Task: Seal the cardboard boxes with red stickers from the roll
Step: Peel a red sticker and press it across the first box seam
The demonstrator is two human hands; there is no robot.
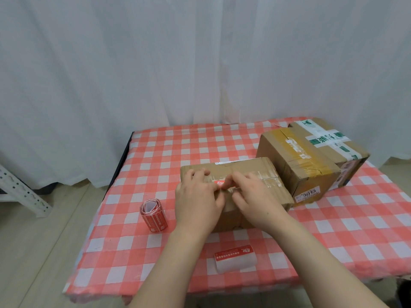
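A low cardboard box (251,167) lies in the middle of the checked table. A red sticker (219,182) sits on its top seam, mostly covered by fingers. My left hand (196,198) rests on the box's left part, fingers pressing beside the sticker. My right hand (253,193) lies on the box just to the right, fingertips pressing the sticker's right end. The red sticker roll (153,215) stands upright on the table, left of the box. A torn-off backing piece with a red sticker (234,256) lies near the front edge.
A bigger taped cardboard box (311,158) with a "3013" label stands at the back right, touching the low box. The red-and-white checked tablecloth (169,152) covers the table. A white curtain hangs behind; a white metal frame (20,192) stands on the floor at left.
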